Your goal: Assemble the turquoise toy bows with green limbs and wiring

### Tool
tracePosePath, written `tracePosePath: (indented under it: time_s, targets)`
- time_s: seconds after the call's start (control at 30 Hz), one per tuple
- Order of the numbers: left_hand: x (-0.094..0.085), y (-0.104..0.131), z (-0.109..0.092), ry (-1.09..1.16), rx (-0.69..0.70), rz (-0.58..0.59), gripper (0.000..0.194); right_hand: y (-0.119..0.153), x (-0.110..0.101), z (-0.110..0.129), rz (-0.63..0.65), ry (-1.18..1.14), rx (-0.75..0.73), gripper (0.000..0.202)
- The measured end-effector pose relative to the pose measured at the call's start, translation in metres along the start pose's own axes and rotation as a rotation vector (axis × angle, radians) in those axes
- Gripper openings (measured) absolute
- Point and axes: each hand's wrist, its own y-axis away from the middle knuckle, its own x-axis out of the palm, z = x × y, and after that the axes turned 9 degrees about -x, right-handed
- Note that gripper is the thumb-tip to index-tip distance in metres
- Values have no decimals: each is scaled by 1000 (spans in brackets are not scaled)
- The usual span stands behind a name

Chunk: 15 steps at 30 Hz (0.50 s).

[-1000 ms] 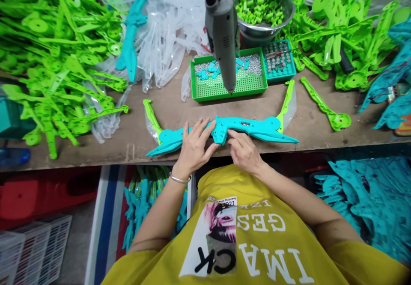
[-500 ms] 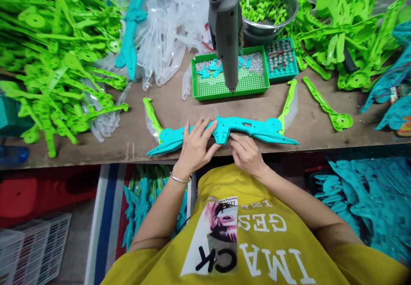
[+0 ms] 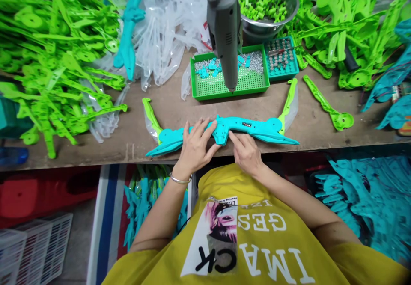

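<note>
Fingers of the left hand [image 3: 194,148] lie spread flat on the teal toy bow [image 3: 224,132], left of its middle. Just right of that middle, the right hand [image 3: 246,153] presses loosely curled fingertips to it. Behind the bow on the desk [image 3: 180,109], an electric screwdriver [image 3: 224,32] hangs over a green tray [image 3: 229,86].

The person wore a yellow T-shirt [image 3: 257,233] with short sleeves, the arms bare below them. Across its front ran large white block letters, and beside them a white panel [image 3: 213,238] carried a pink and black picture, small black print along one edge, and heavy black letters at the other end. The left hand [image 3: 194,148] had a thin silver bangle [image 3: 180,179] around the wrist. The right hand [image 3: 247,154] was bare, with no ring or band visible.
</note>
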Motion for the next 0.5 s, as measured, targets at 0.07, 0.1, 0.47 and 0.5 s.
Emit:
tracePosePath:
  time_s: [0.07,0.1,0.47,0.5]
  targets:
    - [0,0,0,1,1,3,64,-3,-3,1,21,-24,26,47]
    - [0,0,0,2,1,4,64,-5,-5,1,31,-28,36,47]
    - [-2,0,-2,-18,-6,33,67,-15,-24,-3,221,92,-15,45]
    - [-3,1,-2,-20,-6,36,68,-14,-24,-4,217,90,-21,45]
